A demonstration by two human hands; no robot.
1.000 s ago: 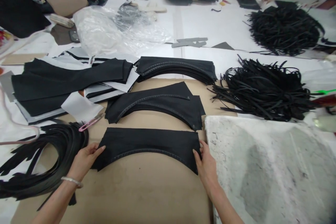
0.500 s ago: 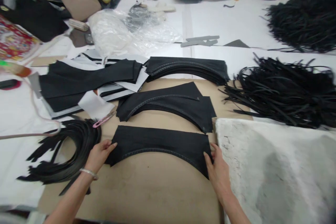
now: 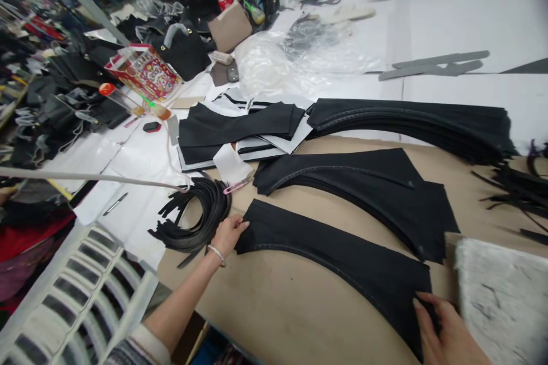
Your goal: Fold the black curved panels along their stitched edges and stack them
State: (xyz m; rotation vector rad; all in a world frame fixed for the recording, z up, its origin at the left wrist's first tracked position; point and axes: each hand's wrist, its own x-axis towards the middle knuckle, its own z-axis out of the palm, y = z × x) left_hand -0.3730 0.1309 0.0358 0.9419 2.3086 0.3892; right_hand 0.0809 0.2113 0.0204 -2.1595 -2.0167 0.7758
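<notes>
A curved black panel (image 3: pixel 329 256) with a stitched inner edge lies on the brown board (image 3: pixel 274 308). Its left end is pinched between the thumb and fingers of my left hand (image 3: pixel 229 234), which has a bracelet at the wrist. At the panel's right end, my right hand (image 3: pixel 445 328) grips the edge between thumb and fingers. Just beyond it lies a stack of similar black pieces (image 3: pixel 363 188), and farther back another stack (image 3: pixel 411 125). A coil of black strips (image 3: pixel 208 217) rests left of my left hand, near pink-handled snips (image 3: pixel 237 185).
Black and white pieces (image 3: pixel 240 128) are piled at the back left, before clear plastic wrap (image 3: pixel 274 63). A whitish slab (image 3: pixel 500 296) stands at the right, below loose black strips (image 3: pixel 522 194). A white slatted plastic item (image 3: pixel 85 291) is at the lower left.
The view has swung left, so the table's things appear farther right and the white slatted item shows. Both hands still hold the ends of the panel.
</notes>
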